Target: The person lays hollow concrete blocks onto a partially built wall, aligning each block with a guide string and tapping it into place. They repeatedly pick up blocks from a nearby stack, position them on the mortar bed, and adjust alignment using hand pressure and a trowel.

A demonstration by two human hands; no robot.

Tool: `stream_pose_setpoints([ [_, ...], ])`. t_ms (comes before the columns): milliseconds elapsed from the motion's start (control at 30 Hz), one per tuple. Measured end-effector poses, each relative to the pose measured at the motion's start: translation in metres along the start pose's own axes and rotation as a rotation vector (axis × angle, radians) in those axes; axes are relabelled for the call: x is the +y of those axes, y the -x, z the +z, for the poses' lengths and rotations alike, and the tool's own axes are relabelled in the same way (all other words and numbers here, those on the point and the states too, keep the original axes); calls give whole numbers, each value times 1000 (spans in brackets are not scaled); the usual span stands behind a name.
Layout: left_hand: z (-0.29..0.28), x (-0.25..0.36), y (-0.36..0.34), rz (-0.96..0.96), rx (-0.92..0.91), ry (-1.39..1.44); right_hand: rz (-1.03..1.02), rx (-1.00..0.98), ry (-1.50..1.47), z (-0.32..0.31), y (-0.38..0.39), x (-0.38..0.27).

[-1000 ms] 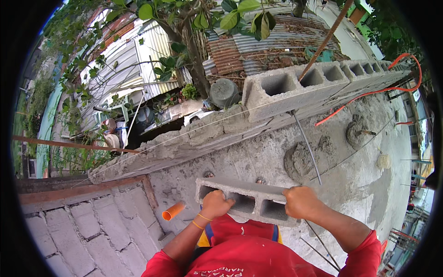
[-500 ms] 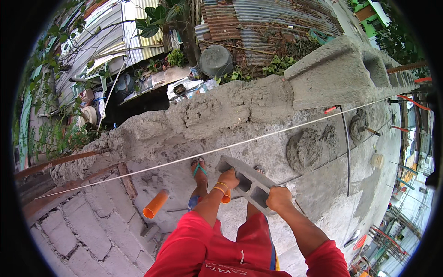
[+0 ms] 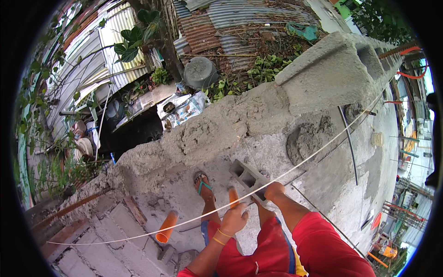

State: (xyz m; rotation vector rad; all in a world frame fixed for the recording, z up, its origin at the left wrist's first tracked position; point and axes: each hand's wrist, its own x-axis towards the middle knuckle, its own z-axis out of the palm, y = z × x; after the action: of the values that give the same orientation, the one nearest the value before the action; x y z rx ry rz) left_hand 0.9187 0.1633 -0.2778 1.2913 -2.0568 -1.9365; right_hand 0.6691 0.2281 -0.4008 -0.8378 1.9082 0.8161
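Note:
A hollow concrete block (image 3: 244, 174) is held tilted low above the concrete floor (image 3: 256, 147), near my green-strapped sandalled foot (image 3: 203, 183). My right hand (image 3: 276, 191) grips its near right end. My left hand (image 3: 234, 218) is off the block, fingers curled at a white string (image 3: 166, 229) stretched across my view, apparently pinching it. An orange pipe (image 3: 167, 227) stands at the lower left, and another (image 3: 233, 195) shows just beyond my left hand.
A low block wall with rough mortar on top (image 3: 207, 129) crosses ahead, higher blocks (image 3: 330, 69) at its right. Rebar (image 3: 348, 143) and mortar heaps (image 3: 311, 138) lie at the right. Beyond the wall are corrugated roofs (image 3: 240, 25), a tree and a grey tub (image 3: 200, 72).
My left hand has let go of the block and moved down to the string. The block is lower, held by my right hand. The string appears lower in view, crossing my hands.

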Motion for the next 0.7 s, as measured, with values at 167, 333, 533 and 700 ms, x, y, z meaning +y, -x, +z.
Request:
stream_pose_setpoints([
  [167, -112, 149, 1, 539, 440, -304, 51, 71, -68, 8, -21, -18],
  [333, -166, 256, -81, 723, 649, -758, 48, 52, -51, -15, -20, -41],
  [533, -141, 282, -148, 577, 541, -1087, -58, -56, -129, -60, -1, -56],
  [700, -139, 279, -151, 533, 506, -1113, -110, 0, -125, -74, -1, -72],
])
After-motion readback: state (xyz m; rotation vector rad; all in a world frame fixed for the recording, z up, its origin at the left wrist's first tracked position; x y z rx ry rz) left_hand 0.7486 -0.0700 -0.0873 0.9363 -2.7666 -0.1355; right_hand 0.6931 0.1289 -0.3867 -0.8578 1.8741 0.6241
